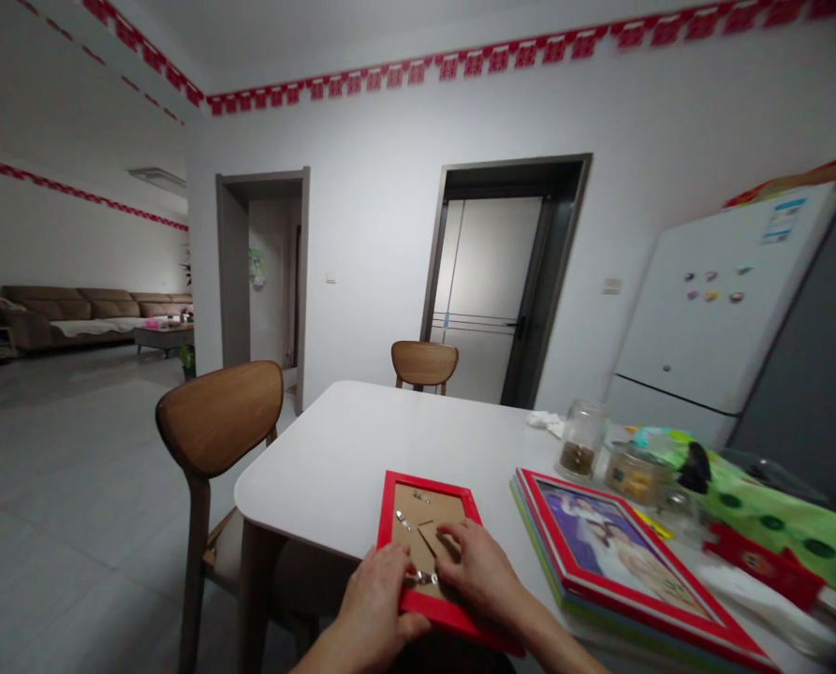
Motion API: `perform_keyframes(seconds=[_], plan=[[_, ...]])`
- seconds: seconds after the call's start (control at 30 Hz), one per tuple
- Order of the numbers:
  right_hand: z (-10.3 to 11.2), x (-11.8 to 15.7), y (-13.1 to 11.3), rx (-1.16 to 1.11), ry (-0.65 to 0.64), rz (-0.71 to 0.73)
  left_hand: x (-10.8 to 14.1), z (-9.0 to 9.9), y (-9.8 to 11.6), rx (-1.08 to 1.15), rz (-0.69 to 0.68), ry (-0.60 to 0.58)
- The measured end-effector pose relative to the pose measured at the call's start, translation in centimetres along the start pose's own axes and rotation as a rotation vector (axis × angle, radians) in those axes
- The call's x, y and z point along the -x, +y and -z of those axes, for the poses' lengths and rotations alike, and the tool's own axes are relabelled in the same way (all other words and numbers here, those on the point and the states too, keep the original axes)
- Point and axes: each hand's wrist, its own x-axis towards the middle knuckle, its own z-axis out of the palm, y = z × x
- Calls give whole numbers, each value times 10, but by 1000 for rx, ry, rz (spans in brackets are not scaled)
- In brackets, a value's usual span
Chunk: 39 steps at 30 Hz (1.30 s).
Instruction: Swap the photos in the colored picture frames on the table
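A red picture frame point(388, 505) lies back side up at the table's near edge, showing its brown backing board point(418, 520) with small metal clips. My left hand point(379, 594) holds the frame's lower left side, its thumb on the red border and its fingertips near a metal clip. My right hand point(480, 571) rests over the right part of the backing, fingers bent and pressed together at a brown flap on the board; whether they grip the flap is too small to tell. Right of it lies a stack of frames, the top one red point(628, 562) with a photo.
On the white table point(333, 449) stand a glass jar point(582, 440), a lidded container point(632, 473) and a green patterned bag point(775, 510). Wooden chairs are at the left point(225, 417) and far side point(424, 363). A white fridge point(712, 309) is at the right.
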Motion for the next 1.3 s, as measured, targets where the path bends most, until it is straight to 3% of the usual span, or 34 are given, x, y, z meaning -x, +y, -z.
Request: perform_keyframes(seconds=[0.17, 0.37, 0.5, 0.6, 0.73, 0.83, 0.93, 1.1, 1.2, 1.3], plan=[[14, -10, 0, -50, 1, -43, -5, -5, -5, 124, 9, 30], [31, -14, -27, -84, 51, -6, -23, -1, -9, 465, 78, 293], [27, -17, -45, -231, 84, 58, -35, 8, -30, 697, 128, 453], [24, -15, -31, -225, 99, 19, -38, 20, -59, 760, 250, 484], [20, -5, 14, 22, 106, -100, -33, 38, -97, 712, 352, 479], [13, 2, 37, 153, 46, -194, -31, 50, -114, 622, 389, 476], [9, 3, 45, 166, 29, -222, -32, 64, -119, 486, 393, 489], [12, -4, 43, 9, 63, -318, -35, 68, -94, 280, 305, 548], [16, -2, 37, -470, 46, -465, -31, 45, -55, 244, 175, 459], [23, 4, 24, -1030, -10, -498, -26, 15, -14, 247, -4, 238]])
